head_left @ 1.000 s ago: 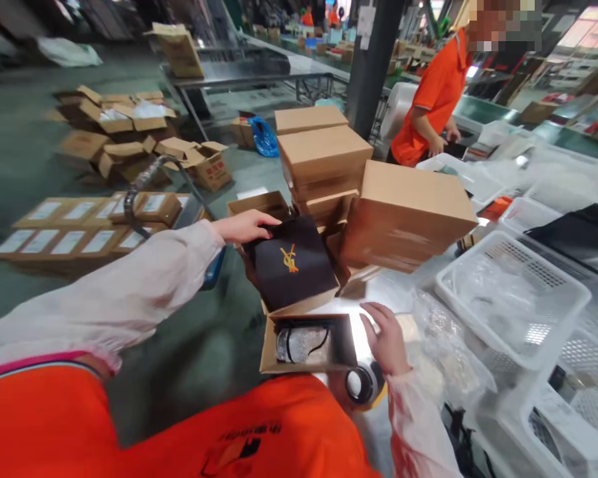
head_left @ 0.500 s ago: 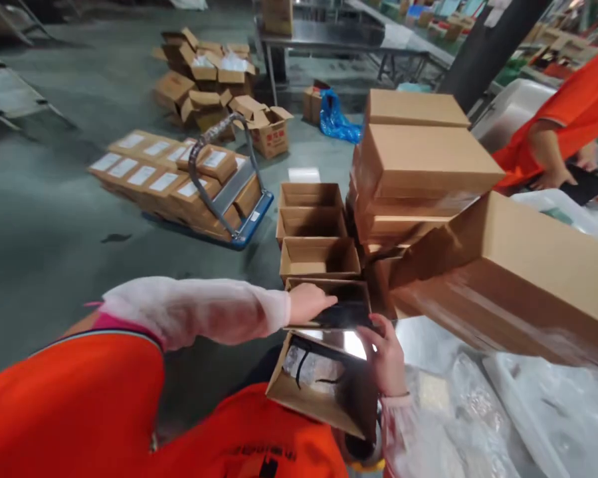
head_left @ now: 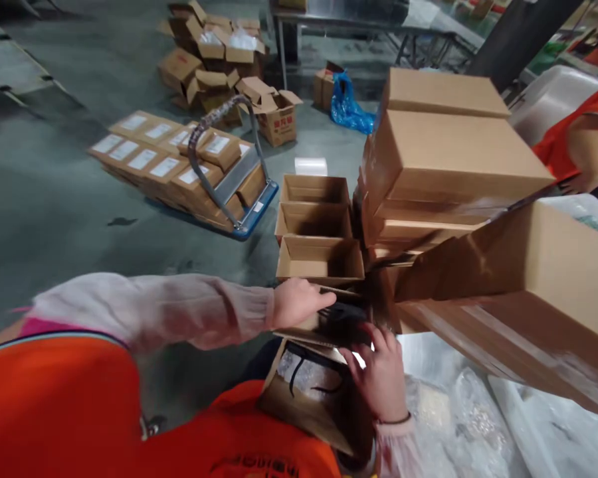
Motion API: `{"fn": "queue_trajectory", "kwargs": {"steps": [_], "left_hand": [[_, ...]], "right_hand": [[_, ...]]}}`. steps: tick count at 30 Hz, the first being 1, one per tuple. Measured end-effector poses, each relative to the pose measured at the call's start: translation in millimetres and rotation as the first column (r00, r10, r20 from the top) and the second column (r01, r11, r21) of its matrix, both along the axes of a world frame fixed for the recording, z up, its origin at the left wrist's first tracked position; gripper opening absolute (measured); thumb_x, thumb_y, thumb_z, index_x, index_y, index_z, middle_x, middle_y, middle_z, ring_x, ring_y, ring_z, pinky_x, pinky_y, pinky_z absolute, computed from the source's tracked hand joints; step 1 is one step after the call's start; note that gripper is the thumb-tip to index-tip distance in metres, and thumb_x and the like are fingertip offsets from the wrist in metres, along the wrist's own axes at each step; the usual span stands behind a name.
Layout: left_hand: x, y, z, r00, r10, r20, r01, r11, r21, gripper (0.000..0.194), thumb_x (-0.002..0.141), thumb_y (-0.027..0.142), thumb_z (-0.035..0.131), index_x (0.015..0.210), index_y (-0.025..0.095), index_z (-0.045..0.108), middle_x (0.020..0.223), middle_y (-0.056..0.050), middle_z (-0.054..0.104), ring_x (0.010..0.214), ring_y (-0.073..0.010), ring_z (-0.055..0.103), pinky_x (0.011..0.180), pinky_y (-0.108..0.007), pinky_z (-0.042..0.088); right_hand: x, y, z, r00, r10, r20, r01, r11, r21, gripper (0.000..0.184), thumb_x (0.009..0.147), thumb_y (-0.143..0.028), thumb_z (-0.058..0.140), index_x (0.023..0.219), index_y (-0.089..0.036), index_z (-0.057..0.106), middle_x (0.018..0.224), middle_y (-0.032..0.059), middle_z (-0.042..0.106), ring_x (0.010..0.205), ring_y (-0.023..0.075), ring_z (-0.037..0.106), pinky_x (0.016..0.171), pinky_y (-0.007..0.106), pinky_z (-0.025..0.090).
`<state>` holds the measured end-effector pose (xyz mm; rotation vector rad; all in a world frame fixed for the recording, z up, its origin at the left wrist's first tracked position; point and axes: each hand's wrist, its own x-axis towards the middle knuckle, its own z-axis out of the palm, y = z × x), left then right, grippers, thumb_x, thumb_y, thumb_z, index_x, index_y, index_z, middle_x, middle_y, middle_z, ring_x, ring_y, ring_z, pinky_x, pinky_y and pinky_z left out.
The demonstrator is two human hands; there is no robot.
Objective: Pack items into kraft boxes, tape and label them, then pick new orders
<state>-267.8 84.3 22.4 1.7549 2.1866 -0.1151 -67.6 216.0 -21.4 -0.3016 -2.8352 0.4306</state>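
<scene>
A black packet [head_left: 346, 323] sits between the hands, above an open carton [head_left: 284, 398] holding bubble wrap [head_left: 299, 372]. The left hand [head_left: 299, 303] rests on its upper edge, fingers loosely extended; the right hand [head_left: 379, 385] curls against it, grip unclear. Three open cartons [head_left: 313, 222] stand beyond, beside stacked lidded boxes [head_left: 453, 153].

Flat, fairly dim indoor light lies over the grey-green concrete floor [head_left: 80, 219], with a small white glare on the worktop [head_left: 418, 352] just beside the right hand [head_left: 379, 382]. Deep shadow fills the open cardboard box [head_left: 313, 222]. Wide-angle stretching distorts the large carton [head_left: 508, 292] at the right edge, and the left sleeve [head_left: 149, 312] looks softly blurred.
</scene>
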Motion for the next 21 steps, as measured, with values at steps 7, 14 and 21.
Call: {"fn": "queue_trajectory", "kwargs": {"steps": [7,14,21], "left_hand": [[-59,-10,27.9,0.913,-0.024,0.408,0.016,1.000,0.024,0.066,0.072,-0.003,0.046,0.126,0.034,0.059,0.117,0.004,0.068,0.101,-0.0143,0.066,0.082,-0.018,0.046],[-127,9,-0.8,0.678,0.049,0.734,-0.037,0.999,-0.032,0.040,0.074,0.003,0.053,0.111,0.009,0.068,0.102,-0.004,0.073,0.095,-0.0156,0.065,0.082,-0.019,0.046],[-109,3,23.1,0.888,0.014,0.460,-0.022,1.000,0.013,0.028,0.077,0.011,0.056,0.101,0.014,0.070,0.086,-0.002,0.073,0.079,-0.0156,0.065,0.069,-0.020,0.045]], "right_hand": [[-9,10,-8.4,0.990,0.132,0.054,-0.132,0.991,-0.016,0.013,0.088,-0.024,0.058,0.086,-0.021,0.070,0.106,0.0049,0.068,0.117,0.0282,0.046,0.091,0.044,0.046],[-22,11,-0.3,0.997,-0.013,-0.075,0.001,0.988,-0.152,0.048,0.092,-0.034,0.048,0.135,-0.013,0.044,0.123,0.0166,0.060,0.105,0.0248,0.060,0.086,0.040,0.052],[-76,11,10.8,0.886,-0.180,0.427,0.256,0.958,-0.129,0.040,0.085,-0.037,0.061,0.115,-0.012,0.055,0.082,0.0135,0.071,0.076,0.0276,0.069,0.064,0.033,0.051]]}}
